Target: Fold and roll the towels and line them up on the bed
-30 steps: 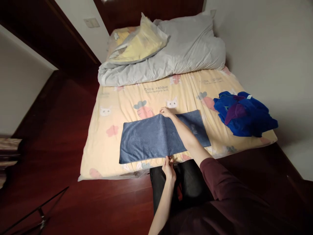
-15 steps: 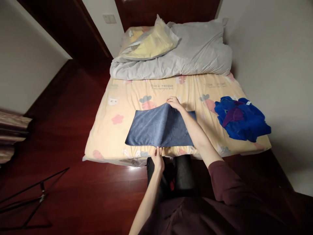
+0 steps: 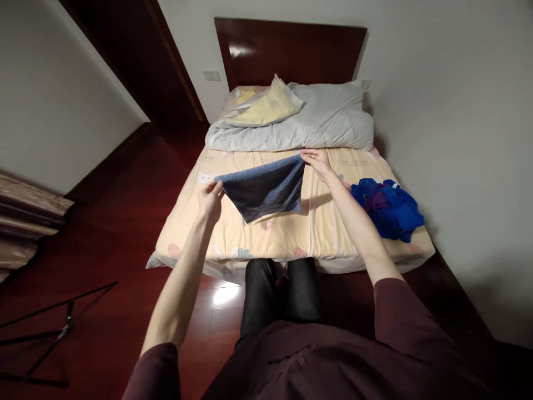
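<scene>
A dark blue towel (image 3: pixel 266 186) hangs stretched between my hands above the bed, its upper edge slanting up to the right. My left hand (image 3: pixel 211 198) is closed on its left upper corner. At the right upper corner, my right hand (image 3: pixel 317 162) pinches the cloth between thumb and fingers. The lower edge hangs loose over the patterned yellow sheet (image 3: pixel 191 222), and a shadow falls beneath it. To the right of the towel lies a crumpled heap of bright blue cloth (image 3: pixel 393 214) with a purple patch, apart from both hands.
A folded grey quilt (image 3: pixel 333 114) with a yellow part lies at the far end, before the dark wooden headboard (image 3: pixel 291 53). A black metal stand (image 3: pixel 66 328) stands on the floor at lower left, near a curtain (image 3: pixel 29 222). A wall (image 3: pixel 466 166) runs along the right.
The towel has been lifted off the sheet and now hangs between my hands. My left hand moved up and left from its near edge; my right moved slightly up and right. The view tilted up.
</scene>
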A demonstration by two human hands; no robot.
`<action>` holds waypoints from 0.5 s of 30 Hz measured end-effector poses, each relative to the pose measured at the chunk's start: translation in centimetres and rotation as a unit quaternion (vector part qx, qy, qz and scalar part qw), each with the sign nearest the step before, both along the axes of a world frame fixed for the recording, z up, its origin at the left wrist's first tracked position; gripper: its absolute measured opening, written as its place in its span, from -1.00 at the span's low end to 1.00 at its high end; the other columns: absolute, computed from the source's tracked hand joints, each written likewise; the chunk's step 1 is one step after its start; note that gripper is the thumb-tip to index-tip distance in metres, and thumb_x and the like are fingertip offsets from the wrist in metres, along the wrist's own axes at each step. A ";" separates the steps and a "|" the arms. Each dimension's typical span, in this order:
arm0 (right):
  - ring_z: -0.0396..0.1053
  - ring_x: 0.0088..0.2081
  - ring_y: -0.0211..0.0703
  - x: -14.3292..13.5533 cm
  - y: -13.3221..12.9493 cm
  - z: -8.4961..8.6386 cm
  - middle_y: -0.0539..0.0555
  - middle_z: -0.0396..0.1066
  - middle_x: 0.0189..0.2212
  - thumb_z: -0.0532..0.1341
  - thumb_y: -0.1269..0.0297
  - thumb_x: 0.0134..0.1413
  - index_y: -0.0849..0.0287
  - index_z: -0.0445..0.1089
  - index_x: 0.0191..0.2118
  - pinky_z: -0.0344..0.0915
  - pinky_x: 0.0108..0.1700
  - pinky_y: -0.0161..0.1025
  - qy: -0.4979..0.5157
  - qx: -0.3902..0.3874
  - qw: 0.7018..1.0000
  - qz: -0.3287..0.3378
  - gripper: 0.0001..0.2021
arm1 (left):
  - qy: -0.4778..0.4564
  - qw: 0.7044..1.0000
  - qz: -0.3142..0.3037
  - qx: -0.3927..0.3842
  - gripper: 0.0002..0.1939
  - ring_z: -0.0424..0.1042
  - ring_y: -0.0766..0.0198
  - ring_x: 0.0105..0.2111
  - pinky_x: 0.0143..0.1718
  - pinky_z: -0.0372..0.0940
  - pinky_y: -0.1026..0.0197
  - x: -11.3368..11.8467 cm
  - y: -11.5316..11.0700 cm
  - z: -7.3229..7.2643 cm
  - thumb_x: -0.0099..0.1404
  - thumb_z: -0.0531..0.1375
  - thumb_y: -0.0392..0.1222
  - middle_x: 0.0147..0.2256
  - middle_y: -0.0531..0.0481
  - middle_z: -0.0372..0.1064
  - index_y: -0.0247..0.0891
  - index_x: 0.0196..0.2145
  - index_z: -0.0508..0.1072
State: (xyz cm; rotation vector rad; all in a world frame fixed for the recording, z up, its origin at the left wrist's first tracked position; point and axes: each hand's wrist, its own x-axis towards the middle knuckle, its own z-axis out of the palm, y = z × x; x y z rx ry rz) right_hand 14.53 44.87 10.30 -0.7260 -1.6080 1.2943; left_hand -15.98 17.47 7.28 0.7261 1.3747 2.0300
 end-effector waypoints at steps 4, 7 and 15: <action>0.61 -0.12 -0.02 2.9 -2.6 4.2 0.18 0.64 -0.23 0.63 -0.09 -0.27 0.26 0.61 -0.08 0.56 0.09 0.03 0.006 0.059 0.998 -0.002 -0.34 | 0.027 1.000 -0.004 -0.006 -0.57 0.52 0.18 -0.05 0.24 0.32 -0.11 -1.6 1.0 6.3 0.20 0.52 -0.08 -0.15 -0.12 0.50 -0.43 -0.15 0.53; 0.62 -0.15 -0.01 4.5 -4.5 7.0 0.17 0.64 -0.25 0.62 -0.13 -0.26 0.24 0.61 -0.10 0.58 0.06 0.02 0.024 0.098 0.994 -0.030 -0.35 | 0.045 0.999 0.010 -0.003 -0.57 0.51 0.22 -0.11 0.20 0.33 -0.10 -1.8 1.4 9.7 0.21 0.52 -0.11 -0.19 -0.10 0.48 -0.46 -0.14 0.52; 0.61 -0.22 -0.03 8.0 -9.6 11.2 0.12 0.63 -0.33 0.63 -0.17 -0.34 0.21 0.60 -0.22 0.62 -0.04 -0.07 0.041 0.116 0.988 -0.098 -0.37 | 0.112 0.993 0.032 -0.003 -0.58 0.34 0.44 -0.48 -0.32 0.35 0.30 -0.1 1.0 15.0 0.07 0.54 -0.07 -0.42 0.08 0.38 -0.36 -0.25 0.51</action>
